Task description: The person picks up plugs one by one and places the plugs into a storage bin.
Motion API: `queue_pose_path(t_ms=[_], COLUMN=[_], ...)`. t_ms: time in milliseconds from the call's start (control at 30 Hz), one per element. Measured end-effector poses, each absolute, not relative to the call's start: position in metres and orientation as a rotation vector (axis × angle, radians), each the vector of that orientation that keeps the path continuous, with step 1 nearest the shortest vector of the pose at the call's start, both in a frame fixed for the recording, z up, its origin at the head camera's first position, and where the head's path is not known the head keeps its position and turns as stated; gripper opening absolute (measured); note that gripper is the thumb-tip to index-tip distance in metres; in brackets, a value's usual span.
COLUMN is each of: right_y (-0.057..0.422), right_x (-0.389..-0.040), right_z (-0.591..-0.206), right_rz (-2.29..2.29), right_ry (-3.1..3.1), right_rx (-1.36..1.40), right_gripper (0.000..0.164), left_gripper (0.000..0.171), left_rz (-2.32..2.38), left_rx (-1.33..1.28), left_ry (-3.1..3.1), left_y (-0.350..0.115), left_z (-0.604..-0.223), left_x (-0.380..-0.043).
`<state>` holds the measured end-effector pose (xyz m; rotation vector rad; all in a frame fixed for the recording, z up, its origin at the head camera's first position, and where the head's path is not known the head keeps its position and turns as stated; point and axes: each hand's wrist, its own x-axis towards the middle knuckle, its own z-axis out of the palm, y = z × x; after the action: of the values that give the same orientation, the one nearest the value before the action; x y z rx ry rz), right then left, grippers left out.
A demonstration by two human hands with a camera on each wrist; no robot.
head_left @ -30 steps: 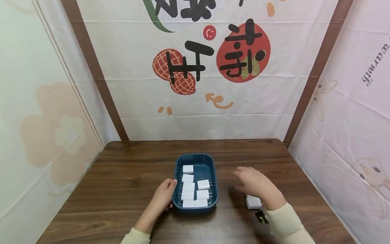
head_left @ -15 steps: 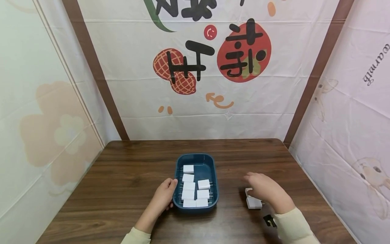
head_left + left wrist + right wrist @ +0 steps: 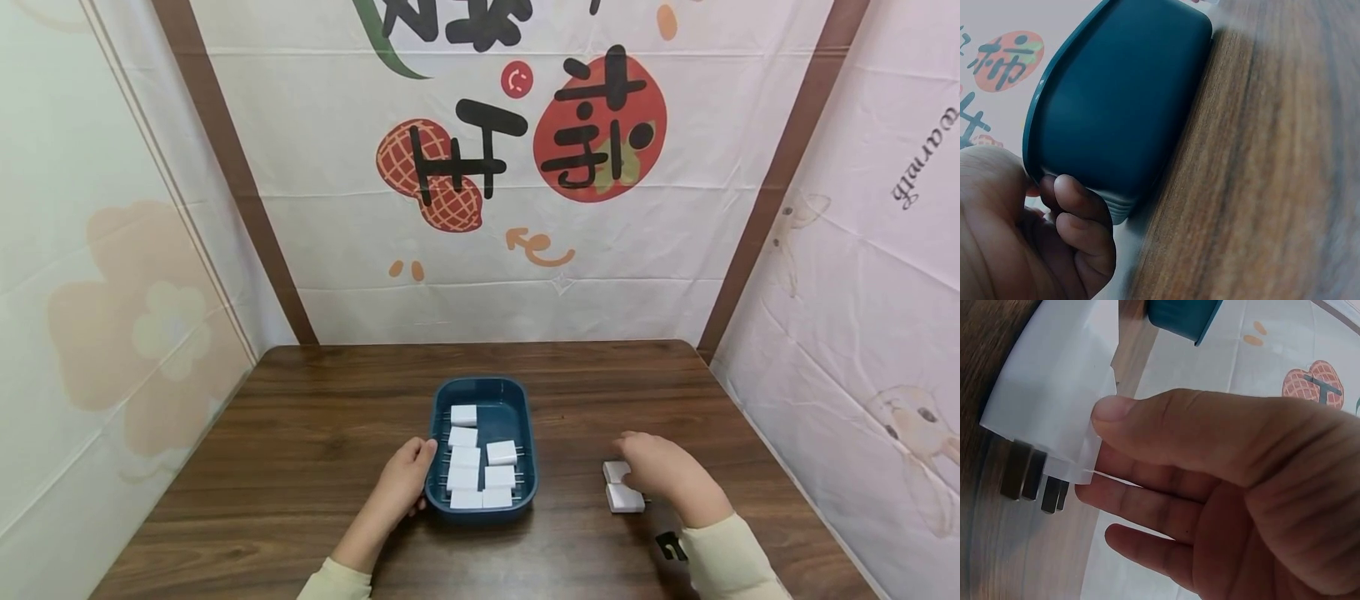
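My left hand [image 3: 401, 479] grips the left side of a dark blue tray [image 3: 506, 408]; the left wrist view shows curled fingers [image 3: 1082, 215] at the rim of the tray [image 3: 1116, 94]. Several white charger plugs [image 3: 464, 458] lie inside in two columns, prongs pointing outward. On the table at right, two more white plugs sit side by side. My right hand [image 3: 667, 475] pinches the farther plug [image 3: 615, 472] between thumb [image 3: 1116, 409] and fingers, hiding part of it. The nearer plug [image 3: 624, 498] stands in front, its metal prongs [image 3: 1025, 469] showing in the right wrist view.
A brown wooden table [image 3: 337, 400] carries everything. Printed white cloth [image 3: 487, 308] hangs behind it, with more cloth at both sides. A small black piece [image 3: 670, 547] sits beside the right sleeve.
My right hand has moved right and toward me, from beside the tray to the farther plug on the table. The left hand and the tray have stayed in place.
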<state>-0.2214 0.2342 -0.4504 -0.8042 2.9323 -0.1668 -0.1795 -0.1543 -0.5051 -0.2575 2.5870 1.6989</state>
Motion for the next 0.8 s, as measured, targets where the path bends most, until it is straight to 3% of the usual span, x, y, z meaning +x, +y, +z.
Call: queue_pose_path(t_ms=[433,800], right_y=[0.236,0.230], right_x=[-0.227,-0.228], right_z=[-0.459,-0.462], right_rz=[-0.118,-0.168], right_ry=[2.958,2.940], right_rx=[-0.908,-0.858], right_gripper=[0.023,0.026], left_gripper=[0.038,0.038], left_rz=[1.697,1.698], left_rx=[-0.255,-0.262], left_ry=[2.598,2.585], left_y=[-0.153,-0.154], left_z=[-0.505,-0.504], left_x=[-0.178,-0.179])
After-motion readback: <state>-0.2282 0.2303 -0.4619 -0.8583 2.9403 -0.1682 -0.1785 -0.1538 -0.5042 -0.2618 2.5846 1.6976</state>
